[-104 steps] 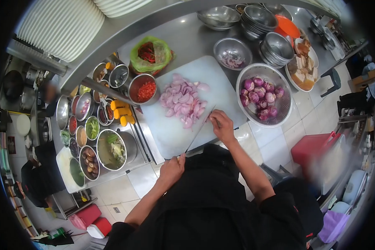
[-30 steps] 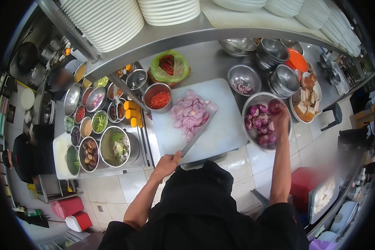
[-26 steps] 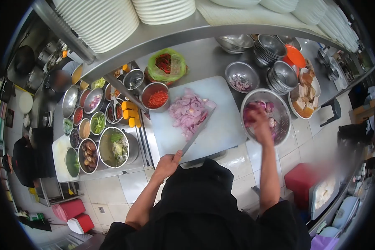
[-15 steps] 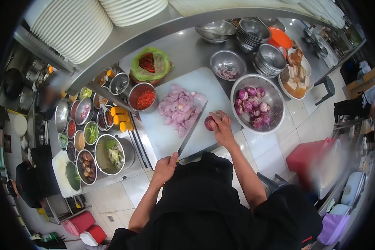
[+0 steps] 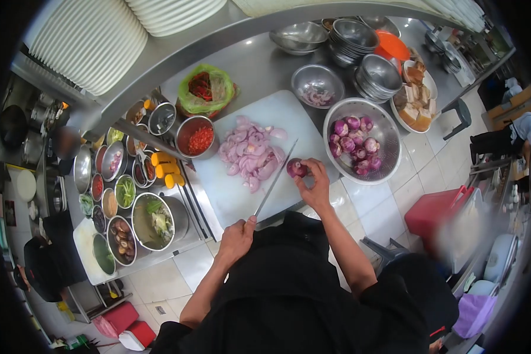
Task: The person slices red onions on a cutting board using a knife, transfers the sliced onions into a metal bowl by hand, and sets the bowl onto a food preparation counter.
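Observation:
My left hand (image 5: 237, 239) is wrapped round the handle of a knife (image 5: 273, 183), whose blade points up and to the right over the white cutting board (image 5: 230, 203). Just right of the blade, my right hand (image 5: 315, 187) grips a purple onion (image 5: 297, 168) between thumb and fingers on the board. A pile of sliced onion (image 5: 251, 150) lies left of the blade. Beyond the board's right edge, a perforated metal colander (image 5: 386, 133) holds several whole purple onions (image 5: 357, 154).
A pot of chopped red chili (image 5: 200, 139) and a green bag (image 5: 223, 88) sit at the upper left. Steel bowls (image 5: 317, 76) and a plate of meat (image 5: 420, 112) are behind the colander. Ingredient containers (image 5: 159, 221) crowd the left. Another person (image 5: 47, 265) is at far left.
My right hand went into the colander and came back over the board with a whole onion. Since then its fingers have shifted on the onion, and the knife blade has turned more edge-on.

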{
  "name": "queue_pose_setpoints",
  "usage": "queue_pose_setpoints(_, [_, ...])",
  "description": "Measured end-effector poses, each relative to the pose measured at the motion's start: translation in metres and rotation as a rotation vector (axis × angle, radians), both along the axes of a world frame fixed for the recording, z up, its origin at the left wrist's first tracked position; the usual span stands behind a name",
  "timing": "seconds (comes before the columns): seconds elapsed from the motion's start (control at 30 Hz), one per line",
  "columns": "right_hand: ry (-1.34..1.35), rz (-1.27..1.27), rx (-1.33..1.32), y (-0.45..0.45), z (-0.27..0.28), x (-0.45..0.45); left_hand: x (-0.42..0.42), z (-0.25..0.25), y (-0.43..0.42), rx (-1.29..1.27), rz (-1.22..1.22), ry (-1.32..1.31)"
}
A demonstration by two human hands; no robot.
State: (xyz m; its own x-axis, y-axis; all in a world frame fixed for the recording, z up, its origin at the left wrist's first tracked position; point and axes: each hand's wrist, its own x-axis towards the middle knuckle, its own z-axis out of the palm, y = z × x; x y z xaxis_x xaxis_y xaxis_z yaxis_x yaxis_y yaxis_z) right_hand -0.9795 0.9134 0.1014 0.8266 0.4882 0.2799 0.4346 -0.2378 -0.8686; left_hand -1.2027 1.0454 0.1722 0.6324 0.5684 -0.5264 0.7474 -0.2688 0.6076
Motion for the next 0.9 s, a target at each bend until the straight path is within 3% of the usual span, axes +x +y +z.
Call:
queue_pose_setpoints(0.07, [-0.024,0.0,0.09,0.001,0.001,0.0,0.002,0.006,-0.002,-0.042,-0.022,0.008])
queue_pose_setpoints(0.7, [-0.086,0.005,0.073,0.004,-0.006,0.005,0.013,0.039,-0.013,0.07,-0.147,0.09])
queue_pose_setpoints(0.9, [-0.09,0.017,0.09,0.006,-0.01,0.007,0.004,0.062,-0.016,0.092,-0.151,0.267])
